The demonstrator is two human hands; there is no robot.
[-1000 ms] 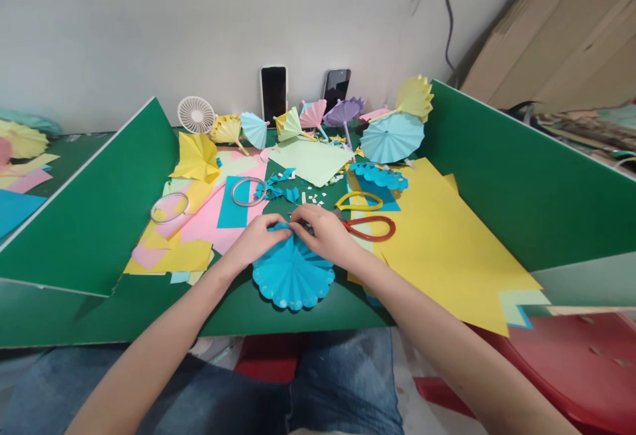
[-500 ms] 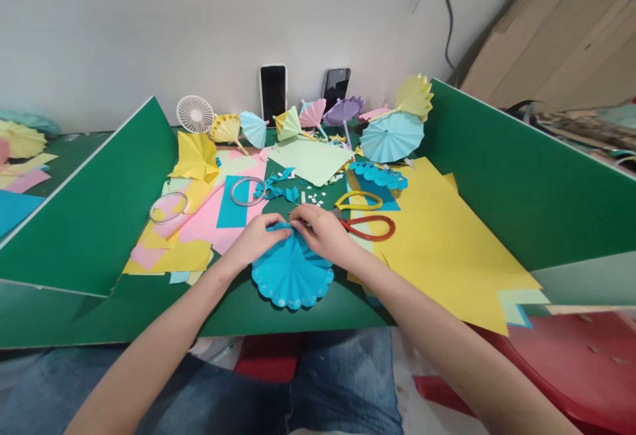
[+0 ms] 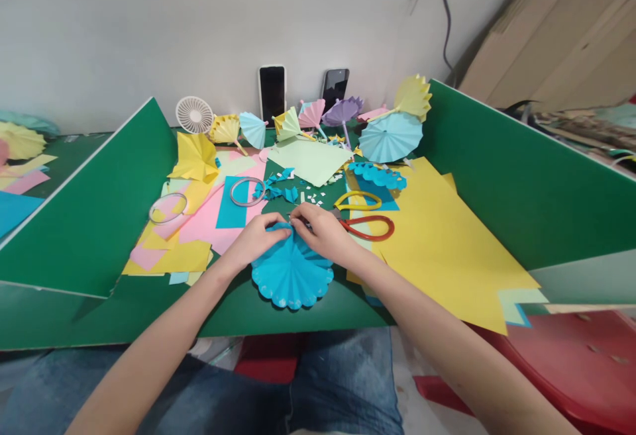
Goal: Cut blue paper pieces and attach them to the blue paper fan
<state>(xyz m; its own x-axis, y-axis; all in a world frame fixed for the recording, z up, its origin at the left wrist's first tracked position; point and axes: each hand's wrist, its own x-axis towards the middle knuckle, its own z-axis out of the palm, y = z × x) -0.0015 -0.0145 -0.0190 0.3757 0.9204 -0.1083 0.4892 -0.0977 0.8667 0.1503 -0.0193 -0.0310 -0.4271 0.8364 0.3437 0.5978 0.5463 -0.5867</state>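
A pleated blue paper fan (image 3: 292, 276) with a scalloped edge lies spread on the green table (image 3: 238, 312) near its front edge. My left hand (image 3: 254, 240) pinches the fan's gathered top from the left. My right hand (image 3: 322, 231) pinches the same top from the right, fingertips almost meeting the left ones. Both hands have their fingers closed on the folds.
Red-handled scissors (image 3: 370, 228) and yellow-handled scissors (image 3: 358, 200) lie just right of my right hand. A big yellow sheet (image 3: 447, 243) covers the right side. Pink, yellow and blue sheets, two rings (image 3: 247, 191), paper umbrellas (image 3: 390, 137), a small fan (image 3: 194, 114) and two phones (image 3: 272, 93) sit behind.
Hardly anything has moved. Both hands stay pinched on the top of the blue fan, with only slight finger shifts.
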